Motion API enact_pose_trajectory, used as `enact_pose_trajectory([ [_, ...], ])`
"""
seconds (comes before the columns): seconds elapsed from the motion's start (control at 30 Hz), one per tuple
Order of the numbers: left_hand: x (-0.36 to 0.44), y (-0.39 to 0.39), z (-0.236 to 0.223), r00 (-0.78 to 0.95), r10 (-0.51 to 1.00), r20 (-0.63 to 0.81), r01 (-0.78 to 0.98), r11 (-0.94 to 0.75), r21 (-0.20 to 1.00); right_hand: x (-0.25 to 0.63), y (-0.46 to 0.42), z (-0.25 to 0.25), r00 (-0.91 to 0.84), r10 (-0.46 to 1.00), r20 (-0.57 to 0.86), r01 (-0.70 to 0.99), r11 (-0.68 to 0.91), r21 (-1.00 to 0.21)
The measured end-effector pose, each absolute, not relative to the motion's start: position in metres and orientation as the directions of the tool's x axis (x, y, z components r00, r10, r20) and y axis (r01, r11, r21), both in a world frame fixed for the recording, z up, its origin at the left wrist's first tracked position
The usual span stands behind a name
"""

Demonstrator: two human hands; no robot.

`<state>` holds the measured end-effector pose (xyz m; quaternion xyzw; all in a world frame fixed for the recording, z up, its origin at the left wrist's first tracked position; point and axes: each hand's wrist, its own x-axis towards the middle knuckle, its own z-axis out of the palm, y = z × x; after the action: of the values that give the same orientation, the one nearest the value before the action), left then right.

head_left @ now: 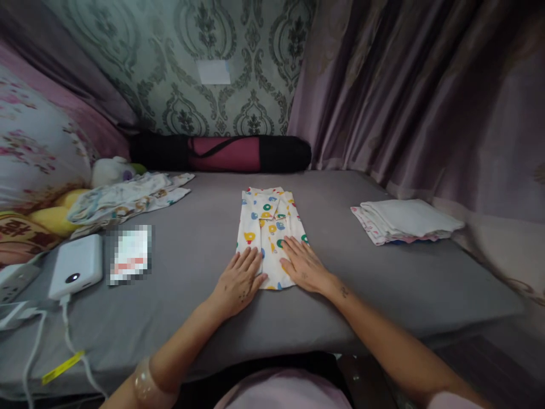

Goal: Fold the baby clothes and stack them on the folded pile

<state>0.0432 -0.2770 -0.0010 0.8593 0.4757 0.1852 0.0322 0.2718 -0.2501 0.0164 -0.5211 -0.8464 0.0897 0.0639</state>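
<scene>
A small white garment [269, 238] with a colourful print lies flat in front of me, its sides and sleeves folded inward into a narrow strip. My left hand [240, 281] rests flat on its lower left edge, fingers stretched out. On the lower right edge lies my right hand [306, 266], also flat with its fingers extended. Neither hand grips the cloth. To the right sits a stack of folded clothes [411, 218], white on top. A loose heap of printed white clothes [128, 199] is at the far left.
The grey-covered bed surface [191, 324] spreads under everything. A black and maroon long bag [223, 153] lies along the wall. At left are a white power bank [79, 266] with a cable, a blurred packet [130, 254], a power strip [17, 281] and plush toys. Curtains [366, 85] hang at right.
</scene>
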Motion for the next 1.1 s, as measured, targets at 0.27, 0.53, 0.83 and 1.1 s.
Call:
enact_pose_trajectory([
  [0.27, 0.043, -0.27, 0.014, 0.536, 0.836, 0.116, 0.81, -0.548, 0.207, 0.28, -0.243, 0.035, -0.504, 0.857, -0.108, 0.836, 0.453, -0.311],
  [0.53, 0.058, -0.273, 0.007, 0.473, 0.873, 0.118, 0.865, -0.486, 0.127, 0.262, -0.172, 0.05, -0.428, 0.9, 0.088, 0.856, 0.434, -0.282],
  [0.83, 0.059, -0.279, -0.003, 0.472, 0.853, 0.224, 0.872, -0.489, 0.028, 0.219, -0.093, 0.02, -0.395, 0.915, 0.083, 0.901, 0.403, -0.159],
  [1.1, 0.059, -0.279, -0.003, 0.47, 0.853, 0.226, 0.873, -0.487, 0.026, 0.217, -0.081, 0.009, -0.412, 0.902, -0.131, 0.903, 0.384, -0.194],
])
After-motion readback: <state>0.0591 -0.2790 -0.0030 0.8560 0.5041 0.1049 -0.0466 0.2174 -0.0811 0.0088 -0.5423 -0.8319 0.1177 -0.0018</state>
